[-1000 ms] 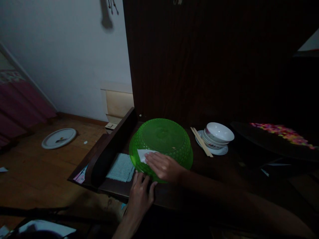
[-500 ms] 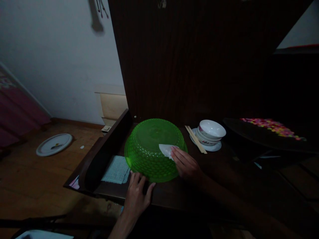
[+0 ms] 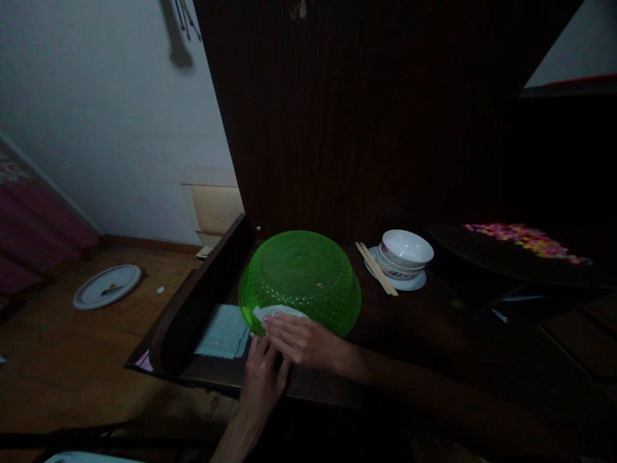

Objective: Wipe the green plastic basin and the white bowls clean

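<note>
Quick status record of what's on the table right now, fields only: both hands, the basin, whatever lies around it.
basin: green plastic basin, upside down on the dark table
right hand: right hand pressing a white tissue against the basin's near side
left hand: left hand at the near rim, under the right hand
left of basin: pale cloth, flat
right of basin: stacked white bowls on a saucer, chopsticks beside them
floor: white plate

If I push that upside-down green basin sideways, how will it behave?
The green basin looks like thin translucent plastic, so probably light and a bit flexible. Resting rim-down on the dark table, it should slide rather than tip or roll. The left hand at its rim suggests it shifts easily.
</note>
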A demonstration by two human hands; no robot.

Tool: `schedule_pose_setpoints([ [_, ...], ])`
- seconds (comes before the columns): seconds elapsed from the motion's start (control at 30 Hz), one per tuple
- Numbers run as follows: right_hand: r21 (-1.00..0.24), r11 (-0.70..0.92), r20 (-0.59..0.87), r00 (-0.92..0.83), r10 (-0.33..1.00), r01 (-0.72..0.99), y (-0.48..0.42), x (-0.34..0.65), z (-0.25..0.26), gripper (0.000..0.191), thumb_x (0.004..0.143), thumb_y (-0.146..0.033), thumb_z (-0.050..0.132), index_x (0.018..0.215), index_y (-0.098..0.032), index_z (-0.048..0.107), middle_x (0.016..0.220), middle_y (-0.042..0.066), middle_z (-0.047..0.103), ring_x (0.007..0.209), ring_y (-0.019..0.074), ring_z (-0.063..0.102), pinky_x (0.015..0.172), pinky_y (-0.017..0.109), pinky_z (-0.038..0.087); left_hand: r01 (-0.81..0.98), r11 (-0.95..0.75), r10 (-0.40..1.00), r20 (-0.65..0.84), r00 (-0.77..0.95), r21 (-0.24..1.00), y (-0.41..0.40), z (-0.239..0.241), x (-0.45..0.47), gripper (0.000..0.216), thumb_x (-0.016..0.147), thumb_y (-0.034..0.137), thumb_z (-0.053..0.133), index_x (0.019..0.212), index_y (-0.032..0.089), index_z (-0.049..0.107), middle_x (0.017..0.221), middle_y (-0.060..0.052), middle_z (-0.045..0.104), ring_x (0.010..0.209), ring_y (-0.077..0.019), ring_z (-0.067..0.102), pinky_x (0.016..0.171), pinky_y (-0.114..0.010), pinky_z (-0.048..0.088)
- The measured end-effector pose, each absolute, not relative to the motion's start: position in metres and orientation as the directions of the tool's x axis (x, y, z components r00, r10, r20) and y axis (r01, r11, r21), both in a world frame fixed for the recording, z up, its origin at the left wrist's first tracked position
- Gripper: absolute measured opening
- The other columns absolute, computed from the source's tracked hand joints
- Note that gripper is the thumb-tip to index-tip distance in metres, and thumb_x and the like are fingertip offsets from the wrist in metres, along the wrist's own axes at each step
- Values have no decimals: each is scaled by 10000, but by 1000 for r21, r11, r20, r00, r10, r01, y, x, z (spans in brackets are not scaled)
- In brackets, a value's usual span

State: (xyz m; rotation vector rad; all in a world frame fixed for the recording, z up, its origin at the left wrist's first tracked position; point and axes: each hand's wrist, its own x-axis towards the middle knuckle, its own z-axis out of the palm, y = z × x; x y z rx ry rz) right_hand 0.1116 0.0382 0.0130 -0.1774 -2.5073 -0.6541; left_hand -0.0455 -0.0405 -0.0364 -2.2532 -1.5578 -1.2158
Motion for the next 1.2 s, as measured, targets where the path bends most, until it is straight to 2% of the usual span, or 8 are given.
schedule_pose_setpoints([
  [0.13,492,851,443,-895,-61,186,40,126,9,326,972,-116,505,1253,-26,644,1390,169,602,1331,198,537,1199,343,376,826,-457,739,658,146,330,-40,-35,-49,98,923,261,578,962,204,647,917,-73,670,885,-256,637,889,-482,551],
  [0.27,434,900,409,-898,-164,34,48,163,15,346,994,-105,424,1238,-22,654,1378,164,613,1337,187,531,1196,343,382,811,-452,766,628,140,371,-39,-29,-51,155,899,328,652,808,206,627,813,-52,634,825,-228,609,799,-407,559],
  [0.43,261,964,429,-901,-71,49,61,214,22,379,1013,-106,375,1308,-39,602,1351,135,641,1358,153,504,1159,314,428,807,-472,770,612,180,356,-35,-14,-68,201,864,378,693,793,197,641,808,-57,626,836,-226,595,792,-395,543],
  [0.67,329,939,447,-892,-64,97,67,231,29,378,990,-55,406,1313,-57,603,1370,126,628,1391,194,465,1159,378,440,801,-519,727,646,231,298,-22,-3,-93,352,821,446,734,637,199,564,675,-16,556,708,-179,560,659,-303,515],
  [0.83,347,936,476,-872,-117,64,54,203,36,387,996,-71,397,1329,-44,594,1440,147,559,1395,211,461,1156,384,439,786,-541,706,668,234,298,-25,-8,-94,348,791,433,774,654,194,561,683,-8,558,714,-172,564,680,-300,525],
  [0.97,362,931,492,-858,-148,47,41,181,43,368,988,-86,428,1293,4,613,1402,170,588,1366,261,495,1162,410,431,777,-547,722,645,250,311,-28,-10,-87,324,780,430,784,682,198,579,716,-16,589,760,-192,587,777,-351,545],
  [1.1,352,928,475,-878,-66,121,33,162,50,368,977,-92,470,1304,23,596,1399,200,584,1370,269,491,1175,412,414,763,-562,741,605,292,319,-20,-11,-83,277,807,443,751,785,195,628,804,-42,622,848,-221,609,869,-403,541],
  [1.2,368,908,475,-880,0,199,33,147,53,383,991,-134,480,1325,30,573,1393,215,585,1361,268,502,1171,411,414,763,-552,771,554,314,336,-6,-10,-89,294,819,471,724,832,191,634,850,-61,621,875,-236,602,842,-406,550],
])
